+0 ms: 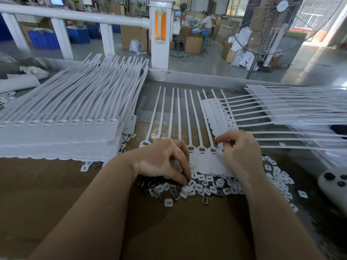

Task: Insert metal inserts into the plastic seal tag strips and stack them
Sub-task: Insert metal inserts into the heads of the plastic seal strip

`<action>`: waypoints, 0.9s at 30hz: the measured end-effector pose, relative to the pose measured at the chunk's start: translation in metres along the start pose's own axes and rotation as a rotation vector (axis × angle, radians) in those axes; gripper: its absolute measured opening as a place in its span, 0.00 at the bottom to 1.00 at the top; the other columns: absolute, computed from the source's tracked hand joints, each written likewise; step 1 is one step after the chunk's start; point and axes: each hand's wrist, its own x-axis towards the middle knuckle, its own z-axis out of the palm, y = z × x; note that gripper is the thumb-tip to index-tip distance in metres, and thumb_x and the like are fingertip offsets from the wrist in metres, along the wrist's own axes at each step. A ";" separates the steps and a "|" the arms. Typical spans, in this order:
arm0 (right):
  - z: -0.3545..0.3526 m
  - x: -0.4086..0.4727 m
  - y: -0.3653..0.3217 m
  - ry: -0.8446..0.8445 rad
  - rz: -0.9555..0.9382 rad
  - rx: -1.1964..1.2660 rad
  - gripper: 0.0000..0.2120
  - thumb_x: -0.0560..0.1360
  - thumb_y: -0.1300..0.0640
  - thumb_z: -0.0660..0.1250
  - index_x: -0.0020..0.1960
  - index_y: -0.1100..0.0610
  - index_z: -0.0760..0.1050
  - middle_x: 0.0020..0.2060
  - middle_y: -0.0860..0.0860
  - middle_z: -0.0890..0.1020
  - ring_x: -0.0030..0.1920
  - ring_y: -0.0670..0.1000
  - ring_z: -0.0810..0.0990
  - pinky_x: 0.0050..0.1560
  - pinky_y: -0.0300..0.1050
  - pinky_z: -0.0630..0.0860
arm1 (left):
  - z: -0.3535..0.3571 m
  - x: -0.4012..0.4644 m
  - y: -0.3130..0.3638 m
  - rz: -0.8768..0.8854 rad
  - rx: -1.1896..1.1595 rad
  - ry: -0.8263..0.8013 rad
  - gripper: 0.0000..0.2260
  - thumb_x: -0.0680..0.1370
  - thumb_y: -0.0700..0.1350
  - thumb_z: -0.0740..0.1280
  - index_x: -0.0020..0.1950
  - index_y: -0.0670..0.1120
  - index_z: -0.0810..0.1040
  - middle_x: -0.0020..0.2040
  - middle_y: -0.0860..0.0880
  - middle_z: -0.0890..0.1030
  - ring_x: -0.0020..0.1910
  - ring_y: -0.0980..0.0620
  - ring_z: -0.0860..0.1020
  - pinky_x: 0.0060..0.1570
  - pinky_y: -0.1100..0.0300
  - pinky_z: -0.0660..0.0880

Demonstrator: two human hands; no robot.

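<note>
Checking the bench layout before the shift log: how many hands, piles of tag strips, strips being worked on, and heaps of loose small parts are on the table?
Hands: 2 (left hand, right hand)
Strip piles: 2 (left stack, right pile)
Strip in work: 1 (tag strip)
Heap of loose pieces: 1 (inserts heap)
Total: 6

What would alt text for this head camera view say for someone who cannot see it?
Two bare hands work over a white seal tag strip on cardboard: the left hand picks from a pile of small inserts, the right hand pinches the strip's edge. Tall stacks of strips lie at left.
</note>
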 end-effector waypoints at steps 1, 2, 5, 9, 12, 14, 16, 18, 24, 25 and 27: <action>0.000 0.000 0.000 0.000 0.002 0.007 0.12 0.76 0.65 0.60 0.44 0.54 0.80 0.46 0.51 0.79 0.38 0.50 0.74 0.38 0.42 0.69 | 0.000 -0.001 0.001 0.000 -0.002 -0.015 0.07 0.67 0.48 0.76 0.41 0.59 0.83 0.48 0.63 0.73 0.54 0.65 0.70 0.61 0.59 0.65; 0.000 0.000 0.000 0.001 0.001 0.009 0.12 0.76 0.65 0.60 0.44 0.54 0.80 0.46 0.51 0.79 0.38 0.50 0.73 0.38 0.41 0.69 | -0.001 -0.001 0.002 0.000 -0.003 -0.022 0.07 0.67 0.48 0.76 0.41 0.59 0.83 0.48 0.63 0.73 0.54 0.65 0.71 0.60 0.59 0.66; 0.000 0.000 0.000 0.003 -0.003 0.008 0.12 0.76 0.65 0.60 0.45 0.54 0.80 0.45 0.51 0.79 0.37 0.49 0.73 0.38 0.41 0.67 | -0.001 0.000 0.006 0.008 -0.038 0.009 0.05 0.67 0.46 0.76 0.40 0.55 0.84 0.46 0.61 0.74 0.51 0.65 0.72 0.56 0.68 0.65; -0.001 0.000 0.000 0.007 -0.005 -0.001 0.12 0.76 0.65 0.60 0.45 0.53 0.80 0.45 0.50 0.79 0.39 0.49 0.74 0.39 0.41 0.68 | 0.003 0.002 0.016 0.076 -0.025 0.032 0.05 0.66 0.47 0.76 0.39 0.55 0.84 0.43 0.59 0.74 0.49 0.64 0.71 0.54 0.68 0.62; -0.001 0.000 -0.001 0.008 -0.006 -0.005 0.12 0.77 0.64 0.60 0.45 0.53 0.80 0.45 0.49 0.79 0.40 0.48 0.74 0.40 0.41 0.68 | 0.011 0.007 0.021 0.134 0.107 -0.036 0.05 0.66 0.51 0.76 0.39 0.56 0.83 0.41 0.64 0.71 0.49 0.70 0.67 0.58 0.60 0.56; -0.001 0.000 -0.001 0.007 -0.002 0.001 0.12 0.76 0.65 0.60 0.45 0.53 0.81 0.44 0.50 0.79 0.39 0.48 0.73 0.40 0.40 0.67 | 0.016 0.010 0.025 0.153 0.189 -0.062 0.06 0.66 0.55 0.75 0.40 0.57 0.83 0.42 0.67 0.69 0.49 0.72 0.64 0.59 0.62 0.50; -0.002 0.000 -0.001 0.002 0.003 0.011 0.12 0.76 0.65 0.60 0.45 0.53 0.81 0.43 0.50 0.79 0.38 0.48 0.72 0.40 0.40 0.67 | 0.021 0.012 0.027 0.156 0.237 -0.069 0.08 0.65 0.57 0.75 0.41 0.57 0.82 0.42 0.67 0.69 0.50 0.71 0.63 0.58 0.62 0.49; -0.002 0.000 -0.001 -0.003 0.004 0.014 0.12 0.76 0.65 0.60 0.44 0.53 0.81 0.43 0.50 0.79 0.38 0.48 0.72 0.40 0.40 0.67 | 0.024 0.014 0.030 0.158 0.277 -0.064 0.09 0.64 0.58 0.75 0.40 0.57 0.81 0.43 0.64 0.70 0.50 0.68 0.64 0.60 0.57 0.50; -0.002 0.000 -0.001 -0.011 0.002 0.037 0.12 0.76 0.65 0.60 0.44 0.53 0.80 0.43 0.51 0.79 0.39 0.49 0.73 0.41 0.41 0.68 | 0.027 0.015 0.030 0.165 0.267 -0.025 0.06 0.69 0.55 0.72 0.39 0.54 0.82 0.40 0.61 0.70 0.47 0.65 0.66 0.57 0.61 0.54; -0.002 0.000 -0.002 -0.012 -0.001 0.036 0.12 0.76 0.65 0.60 0.44 0.53 0.80 0.43 0.51 0.79 0.40 0.49 0.74 0.41 0.42 0.69 | 0.026 0.015 0.030 0.156 0.209 -0.002 0.06 0.70 0.53 0.72 0.38 0.53 0.82 0.39 0.61 0.71 0.45 0.65 0.67 0.57 0.61 0.58; -0.002 0.001 -0.002 -0.015 -0.001 0.035 0.12 0.76 0.65 0.60 0.45 0.53 0.80 0.44 0.51 0.80 0.40 0.50 0.75 0.42 0.44 0.72 | 0.023 0.014 0.031 0.117 0.005 0.093 0.03 0.70 0.49 0.72 0.37 0.53 0.82 0.38 0.59 0.72 0.41 0.64 0.70 0.48 0.69 0.66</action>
